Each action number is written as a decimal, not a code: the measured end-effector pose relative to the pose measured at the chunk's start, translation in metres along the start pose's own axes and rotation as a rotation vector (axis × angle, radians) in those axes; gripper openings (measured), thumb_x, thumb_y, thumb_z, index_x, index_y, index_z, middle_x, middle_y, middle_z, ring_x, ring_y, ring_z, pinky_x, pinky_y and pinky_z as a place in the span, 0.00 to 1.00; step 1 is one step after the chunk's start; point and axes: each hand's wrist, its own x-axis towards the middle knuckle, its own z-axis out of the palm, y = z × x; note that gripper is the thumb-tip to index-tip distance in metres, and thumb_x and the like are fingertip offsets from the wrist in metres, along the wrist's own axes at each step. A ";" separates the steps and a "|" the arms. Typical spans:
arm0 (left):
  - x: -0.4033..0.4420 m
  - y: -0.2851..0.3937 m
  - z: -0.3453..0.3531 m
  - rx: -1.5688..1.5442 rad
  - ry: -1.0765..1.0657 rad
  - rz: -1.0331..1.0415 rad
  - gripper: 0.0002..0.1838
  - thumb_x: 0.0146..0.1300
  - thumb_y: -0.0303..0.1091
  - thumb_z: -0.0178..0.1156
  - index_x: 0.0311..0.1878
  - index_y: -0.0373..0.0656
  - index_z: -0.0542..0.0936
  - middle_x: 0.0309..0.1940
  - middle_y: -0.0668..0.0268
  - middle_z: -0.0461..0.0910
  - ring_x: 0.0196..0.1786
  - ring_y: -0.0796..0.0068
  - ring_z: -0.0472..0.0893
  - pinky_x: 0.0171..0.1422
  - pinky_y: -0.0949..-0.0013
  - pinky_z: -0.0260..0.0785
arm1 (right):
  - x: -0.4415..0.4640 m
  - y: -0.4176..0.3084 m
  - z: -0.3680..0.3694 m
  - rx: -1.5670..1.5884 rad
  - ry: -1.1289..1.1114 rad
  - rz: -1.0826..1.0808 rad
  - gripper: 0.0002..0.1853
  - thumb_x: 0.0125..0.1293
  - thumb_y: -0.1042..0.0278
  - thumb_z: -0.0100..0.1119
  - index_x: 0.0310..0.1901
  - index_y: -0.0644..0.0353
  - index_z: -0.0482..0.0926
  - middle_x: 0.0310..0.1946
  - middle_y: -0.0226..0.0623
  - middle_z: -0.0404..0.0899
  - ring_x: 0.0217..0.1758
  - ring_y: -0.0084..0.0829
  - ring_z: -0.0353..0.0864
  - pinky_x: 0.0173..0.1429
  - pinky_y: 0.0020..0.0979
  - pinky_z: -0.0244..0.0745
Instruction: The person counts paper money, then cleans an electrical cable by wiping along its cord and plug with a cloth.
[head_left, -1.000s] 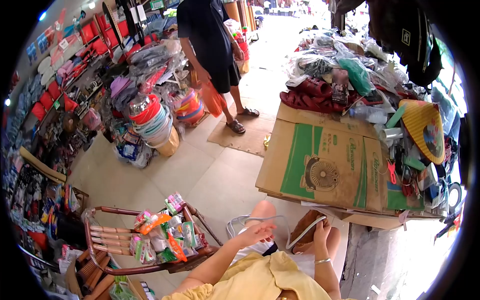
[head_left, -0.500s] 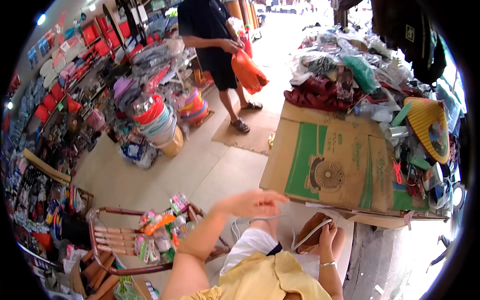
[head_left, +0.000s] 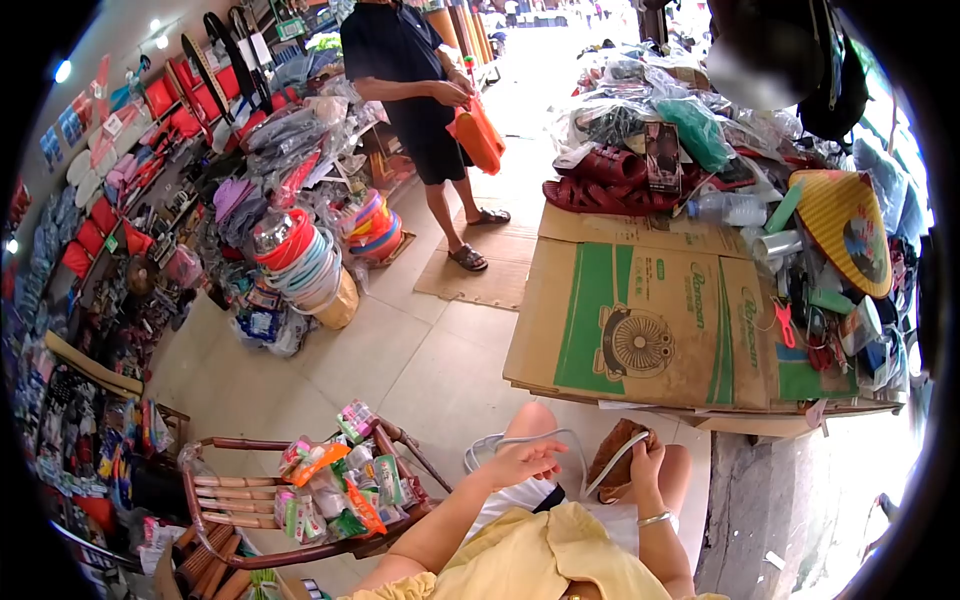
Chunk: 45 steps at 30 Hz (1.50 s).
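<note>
Over on the left, a bamboo chair (head_left: 235, 492) carries a heap of small packets (head_left: 335, 490) in pink, green and orange. Beyond it rises a stack of basins (head_left: 310, 255), and here's another person (head_left: 400, 60) on their feet, sandals on the cardboard mat (head_left: 475, 270), both hands at an orange bag (head_left: 482, 138). Down front, the left hand (head_left: 525, 463) hangs over the lap, fingers apart and loosely curled (whether it touches the pale cord (head_left: 624, 449) looping nearby, I cannot tell). Next along, the brown piece (head_left: 610, 445) sits over the lap, the cord running across it, and the right hand (head_left: 648, 462) has it clamped at its right edge, a bracelet (head_left: 655, 518) on that wrist! Above, a flattened carton (head_left: 690, 340) shows a printed fan, maroon sandals (head_left: 600, 190) lie behind, and far right leans a yellow hat (head_left: 835, 215).
</note>
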 end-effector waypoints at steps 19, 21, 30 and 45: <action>-0.071 0.228 -0.191 -1.497 1.106 0.942 0.22 0.70 0.50 0.41 0.57 0.44 0.65 0.49 0.50 0.73 0.57 0.55 0.73 0.59 0.53 0.70 | 0.001 0.010 -0.005 0.003 -0.024 0.037 0.04 0.60 0.75 0.54 0.31 0.64 0.77 0.26 0.22 0.74 0.30 0.16 0.69 0.35 0.20 0.67; -0.071 0.258 -0.151 -1.170 0.767 1.091 0.21 0.69 0.48 0.45 0.58 0.45 0.67 0.50 0.52 0.74 0.56 0.59 0.75 0.57 0.57 0.70 | 0.005 0.011 -0.006 0.011 -0.015 0.011 0.04 0.60 0.75 0.54 0.31 0.64 0.78 0.26 0.23 0.75 0.30 0.16 0.69 0.35 0.20 0.68; -0.047 0.083 -0.045 -0.218 -0.007 0.054 0.20 0.68 0.46 0.48 0.40 0.36 0.78 0.33 0.58 0.81 0.34 0.66 0.81 0.42 0.65 0.75 | 0.001 0.014 -0.008 -0.005 -0.015 0.099 0.08 0.61 0.71 0.54 0.37 0.66 0.79 0.30 0.27 0.78 0.35 0.20 0.73 0.40 0.22 0.70; 0.047 -0.048 0.045 0.192 0.253 0.138 0.20 0.62 0.28 0.56 0.58 0.36 0.70 0.53 0.59 0.73 0.56 0.68 0.73 0.57 0.67 0.69 | 0.012 0.047 0.005 1.088 -0.164 1.108 0.27 0.65 0.41 0.43 0.49 0.59 0.73 0.42 0.51 0.78 0.44 0.52 0.79 0.52 0.57 0.74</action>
